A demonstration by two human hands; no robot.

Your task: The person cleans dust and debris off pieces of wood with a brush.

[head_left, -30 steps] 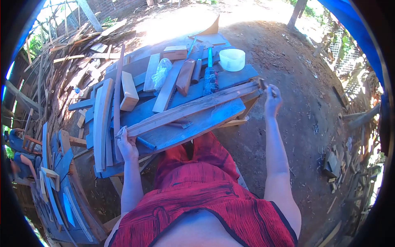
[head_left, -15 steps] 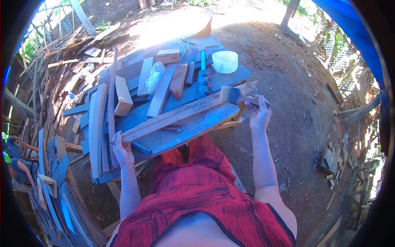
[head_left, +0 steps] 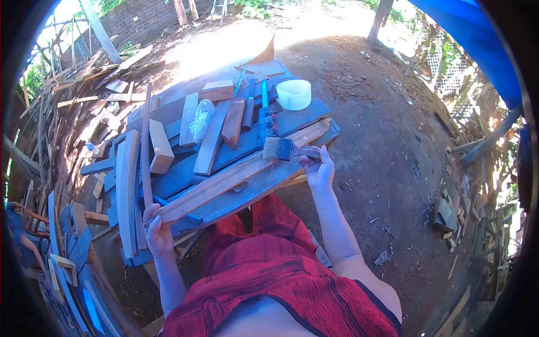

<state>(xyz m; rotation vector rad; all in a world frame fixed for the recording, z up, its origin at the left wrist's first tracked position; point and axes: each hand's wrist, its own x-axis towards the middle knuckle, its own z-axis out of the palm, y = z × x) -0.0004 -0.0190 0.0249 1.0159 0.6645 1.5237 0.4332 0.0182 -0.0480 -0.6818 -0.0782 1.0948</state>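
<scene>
My left hand [head_left: 159,231] is closed around the near left end of a long wooden strip [head_left: 224,182], which slants up to the right across the workbench [head_left: 252,197]. In my right hand [head_left: 318,167] is the handle of a wide paintbrush [head_left: 278,149]. The brush's pale bristles point left and overlap the strip toward its far end. Beyond the brush lies a turquoise-handled tool [head_left: 265,112] with a dark wrapped part. A white round tub [head_left: 293,94] stands at the bench's far right.
Wooden blocks [head_left: 161,147], planks [head_left: 212,143] and a crumpled clear plastic bag [head_left: 201,121] lie on the bench. Curved boards [head_left: 127,191] rest at its left side. Scrap wood is piled at left, and a person's arm [head_left: 35,253] shows at the far left edge.
My right hand has moved left and toward me, carrying the paintbrush along the strip. My left hand has lowered with its end of the strip. The view has shifted slightly.
</scene>
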